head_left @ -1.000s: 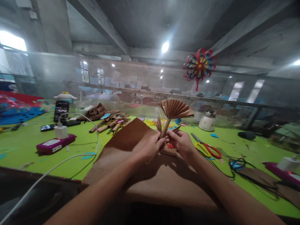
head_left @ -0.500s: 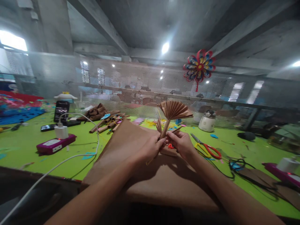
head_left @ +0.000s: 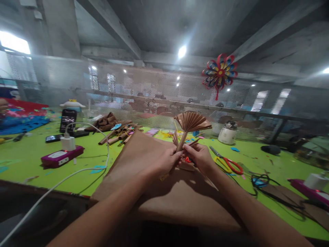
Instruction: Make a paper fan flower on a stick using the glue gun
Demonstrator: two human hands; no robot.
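Note:
A brown paper flower [head_left: 193,121] with a pleated fan-shaped head stands upright on a rolled paper stem [head_left: 182,141]. Closed around the lower stem is my left hand [head_left: 170,160]. My right hand [head_left: 199,156] is closed at the stem's right side, its thumb and fingers pinching a folded brown paper leaf [head_left: 195,141]. Another small pleated leaf [head_left: 175,138] sticks up left of the stem. Something red [head_left: 188,160] shows between and behind the hands; its kind is partly hidden. Beneath both hands lies a large brown paper sheet [head_left: 123,171].
Scissors [head_left: 228,164] with yellow and red handles lie right of my hands. Rolled paper tubes [head_left: 120,133] are piled at the back left. A white cable [head_left: 77,170] runs from a purple power strip [head_left: 61,156]. A white bottle [head_left: 227,133] stands at the back right.
My hands keep almost the same grip on the flower, and the view has shifted slightly. Part of another person's hand now shows at the far left edge.

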